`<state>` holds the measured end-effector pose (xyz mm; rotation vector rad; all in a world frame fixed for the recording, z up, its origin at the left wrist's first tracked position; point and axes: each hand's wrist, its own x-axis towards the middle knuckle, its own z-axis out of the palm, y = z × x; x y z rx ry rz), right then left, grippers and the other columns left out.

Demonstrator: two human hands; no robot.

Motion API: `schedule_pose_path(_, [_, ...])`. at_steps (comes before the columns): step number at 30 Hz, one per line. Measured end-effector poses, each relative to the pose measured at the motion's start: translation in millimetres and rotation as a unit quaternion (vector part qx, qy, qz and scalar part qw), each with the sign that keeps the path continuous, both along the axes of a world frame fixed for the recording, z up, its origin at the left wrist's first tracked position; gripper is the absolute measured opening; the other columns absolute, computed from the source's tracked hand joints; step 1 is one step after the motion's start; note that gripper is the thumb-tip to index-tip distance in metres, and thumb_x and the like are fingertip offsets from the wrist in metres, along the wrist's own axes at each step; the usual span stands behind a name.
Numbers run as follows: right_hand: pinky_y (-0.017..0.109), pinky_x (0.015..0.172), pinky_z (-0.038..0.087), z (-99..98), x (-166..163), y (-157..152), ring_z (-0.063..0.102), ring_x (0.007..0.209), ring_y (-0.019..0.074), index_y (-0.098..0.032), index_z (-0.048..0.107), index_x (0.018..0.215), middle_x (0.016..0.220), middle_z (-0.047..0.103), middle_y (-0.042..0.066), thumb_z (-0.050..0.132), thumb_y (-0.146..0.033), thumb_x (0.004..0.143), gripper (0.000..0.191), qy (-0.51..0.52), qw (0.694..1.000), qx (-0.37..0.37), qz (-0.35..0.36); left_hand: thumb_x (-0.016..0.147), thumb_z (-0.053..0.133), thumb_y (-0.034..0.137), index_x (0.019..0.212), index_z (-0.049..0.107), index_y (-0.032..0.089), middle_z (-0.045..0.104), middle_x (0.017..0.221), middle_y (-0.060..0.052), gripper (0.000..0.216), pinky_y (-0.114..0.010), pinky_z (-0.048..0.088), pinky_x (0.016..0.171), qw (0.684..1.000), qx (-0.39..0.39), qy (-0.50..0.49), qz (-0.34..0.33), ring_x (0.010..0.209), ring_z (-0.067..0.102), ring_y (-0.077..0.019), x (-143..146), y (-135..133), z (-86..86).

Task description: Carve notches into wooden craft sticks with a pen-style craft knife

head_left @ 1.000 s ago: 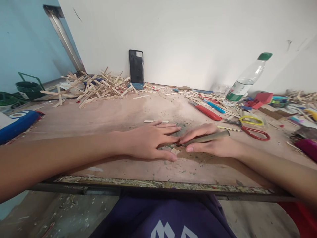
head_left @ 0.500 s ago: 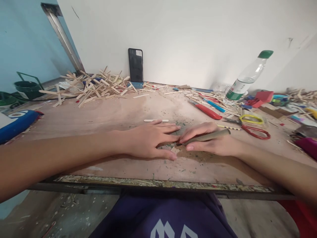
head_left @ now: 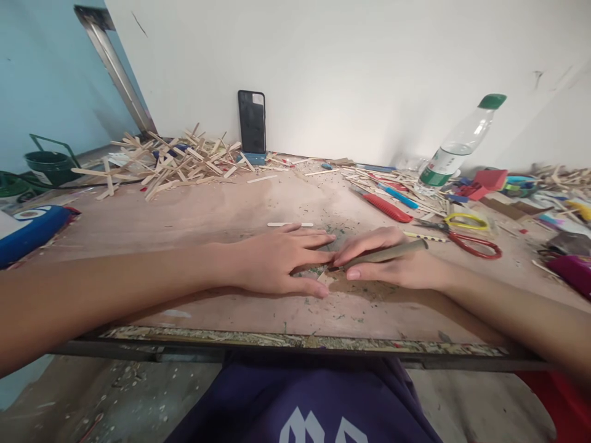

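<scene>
My left hand (head_left: 272,258) lies palm down on the wooden table (head_left: 194,212), fingers spread, the index fingertip close to my right hand. Between its thumb and index finger a small pale scrap (head_left: 324,279) shows; what lies under the palm is hidden. My right hand (head_left: 392,261) is closed around a grey-green pen-like tool (head_left: 390,253), held slanted. The tool's dark tip points down left at the table beside my left fingers; its exact kind cannot be made out. Just beyond my left fingers rests a craft stick (head_left: 290,224). Green shavings are scattered around both hands.
A heap of joined craft sticks (head_left: 184,161) lies back left, beside an upright phone (head_left: 252,122). To the right are a red utility knife (head_left: 388,208), a blue pen (head_left: 398,195), scissors (head_left: 468,232) and a tilted water bottle (head_left: 455,151). A blue-and-white package (head_left: 39,227) sits at left.
Both hands and the pen-like tool hold nearly the same position. The whole view has shifted very slightly.
</scene>
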<state>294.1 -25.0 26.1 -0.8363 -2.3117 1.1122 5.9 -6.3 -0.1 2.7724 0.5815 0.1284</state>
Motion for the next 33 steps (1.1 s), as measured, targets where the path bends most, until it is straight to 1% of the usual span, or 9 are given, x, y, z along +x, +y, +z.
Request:
schedule_pose_path(5, [0.03, 0.096, 0.071, 0.6, -0.3, 0.3, 0.088, 0.101, 0.0232, -0.023, 0.094, 0.111, 0.11, 0.091, 0.007, 0.092, -0.046, 0.099, 0.026, -0.001, 1.0, 0.0, -0.001, 0.114, 0.051, 0.08, 0.176, 0.053, 0.032, 0.032, 0.19, -0.01, 0.079, -0.061, 0.016, 0.149, 1.0, 0.002, -0.011, 0.004, 0.178, 0.032, -0.0375, 0.0, 0.0, -0.8])
schedule_pose_path(12, [0.031, 0.097, 0.071, 1.4, -0.4, -0.5, 0.088, 0.101, 0.0239, -0.023, 0.094, 0.111, 0.11, 0.091, 0.007, 0.092, -0.049, 0.098, 0.028, -0.005, 1.0, -0.005, 0.001, 0.115, 0.047, 0.081, 0.176, 0.053, 0.03, 0.035, 0.19, -0.011, 0.079, -0.056, 0.017, 0.148, 1.0, 0.021, 0.001, -0.002, 0.178, 0.032, -0.0339, -0.1, 0.6, -0.7])
schedule_pose_path(17, [0.031, 0.098, 0.07, 1.1, 0.4, -0.3, 0.087, 0.101, 0.0229, -0.023, 0.094, 0.112, 0.11, 0.091, 0.007, 0.092, -0.046, 0.099, 0.026, -0.002, 1.0, -0.007, 0.001, 0.116, 0.046, 0.081, 0.176, 0.052, 0.03, 0.036, 0.189, -0.01, 0.079, -0.054, 0.018, 0.148, 1.0, 0.025, 0.003, -0.003, 0.178, 0.032, -0.0333, -0.7, 1.3, -1.3])
schedule_pose_path(24, [0.034, 0.101, 0.07, 0.5, -0.2, 0.5, 0.087, 0.104, 0.0244, -0.023, 0.094, 0.112, 0.112, 0.091, 0.008, 0.09, -0.054, 0.099, 0.034, -0.006, 1.0, -0.012, 0.003, 0.116, 0.046, 0.081, 0.177, 0.051, 0.03, 0.035, 0.19, -0.012, 0.08, -0.058, 0.018, 0.147, 1.0, 0.018, 0.001, -0.004, 0.178, 0.032, -0.0345, -0.3, 1.2, -1.5])
schedule_pose_path(30, [0.033, 0.1, 0.07, 2.5, 0.0, -0.1, 0.087, 0.103, 0.0245, -0.022, 0.094, 0.112, 0.112, 0.091, 0.008, 0.091, -0.049, 0.1, 0.029, -0.011, 1.0, -0.013, 0.0, 0.116, 0.049, 0.079, 0.175, 0.053, 0.029, 0.037, 0.189, -0.011, 0.078, -0.057, 0.018, 0.148, 1.0, 0.014, -0.008, -0.006, 0.178, 0.033, -0.0353, -0.4, 1.1, -0.7])
schedule_pose_path(33, [0.033, 0.099, 0.071, 2.9, 0.4, 0.0, 0.087, 0.101, 0.0241, -0.023, 0.094, 0.112, 0.111, 0.091, 0.008, 0.09, -0.046, 0.1, 0.026, -0.011, 1.0, -0.013, -0.001, 0.116, 0.048, 0.079, 0.176, 0.052, 0.029, 0.037, 0.189, -0.012, 0.078, -0.056, 0.018, 0.147, 1.0, 0.015, -0.006, -0.007, 0.178, 0.033, -0.0342, -0.6, 1.2, -1.0])
